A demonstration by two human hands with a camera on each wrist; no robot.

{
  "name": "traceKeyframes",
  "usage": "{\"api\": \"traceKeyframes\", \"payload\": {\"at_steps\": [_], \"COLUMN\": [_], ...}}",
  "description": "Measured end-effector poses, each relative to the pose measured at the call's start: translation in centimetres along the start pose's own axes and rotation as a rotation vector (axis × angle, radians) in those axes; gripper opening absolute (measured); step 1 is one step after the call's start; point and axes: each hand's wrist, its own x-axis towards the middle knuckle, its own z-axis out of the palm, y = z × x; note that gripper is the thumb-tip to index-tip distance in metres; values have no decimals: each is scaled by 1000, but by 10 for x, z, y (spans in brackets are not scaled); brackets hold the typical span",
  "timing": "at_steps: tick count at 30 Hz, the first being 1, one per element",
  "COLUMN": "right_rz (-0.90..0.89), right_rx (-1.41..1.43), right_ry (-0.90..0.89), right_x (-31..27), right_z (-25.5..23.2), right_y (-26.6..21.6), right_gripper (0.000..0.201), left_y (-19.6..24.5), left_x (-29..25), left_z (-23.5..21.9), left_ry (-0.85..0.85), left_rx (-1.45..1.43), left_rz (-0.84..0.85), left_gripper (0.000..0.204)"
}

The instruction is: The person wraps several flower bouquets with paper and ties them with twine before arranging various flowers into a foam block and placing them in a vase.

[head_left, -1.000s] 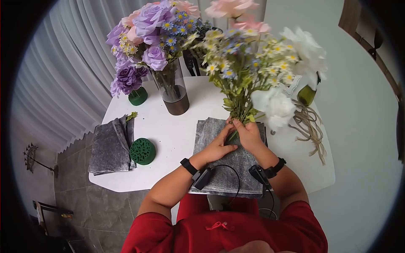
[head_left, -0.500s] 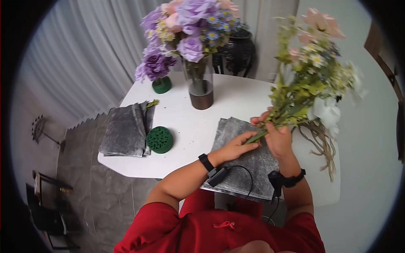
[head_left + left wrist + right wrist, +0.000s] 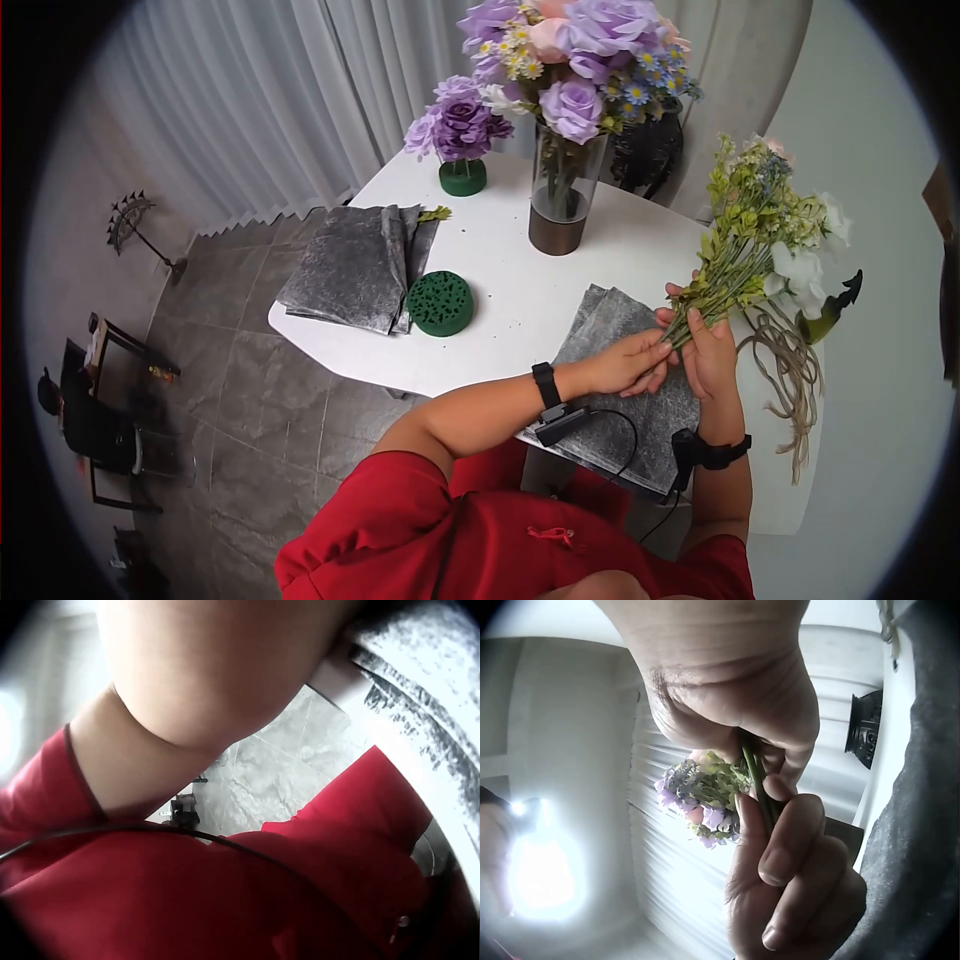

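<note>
Pinches the stems [image 3: 754, 776] of a flower bunch [image 3: 752, 235] low down with the left hand [image 3: 630, 366] and grips them just above with the right hand [image 3: 710, 355]. Holds the bunch aslant above the right side of the tabletop [image 3: 485, 350]. Has grey sheets [image 3: 640, 440] beneath both hands and twine [image 3: 790, 370] near the right one. Shows, farther left, a pitted green disc [image 3: 440, 304] just beside another grey pile [image 3: 345, 268]; beyond, purple flowers [image 3: 460, 128] on a green base [image 3: 462, 180] and a clear vase [image 3: 557, 215] of mixed blooms [image 3: 590, 60].
</note>
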Motion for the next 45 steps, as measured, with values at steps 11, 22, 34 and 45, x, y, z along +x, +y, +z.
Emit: {"api": "traceKeyframes", "payload": {"at_steps": [11, 22, 34, 45], "right_rz": [-92, -233, -185, -196], "right_rx": [-248, -161, -73, -239], "right_ry": [-170, -106, 3, -145], "right_x": [-2, -1, 4, 1], "right_z": [-2, -5, -3, 4], "right_y": [-28, -36, -30, -29], "right_gripper": [49, 32, 27, 36], "left_y": [29, 139, 95, 87], "left_x": [1, -166, -165, -126], "left_z": [-4, -81, -88, -84], "left_ry": [98, 532, 512, 358], "left_rx": [357, 1502, 1504, 1478], "left_rz": [76, 97, -71, -72], "left_gripper": [31, 51, 70, 69]}}
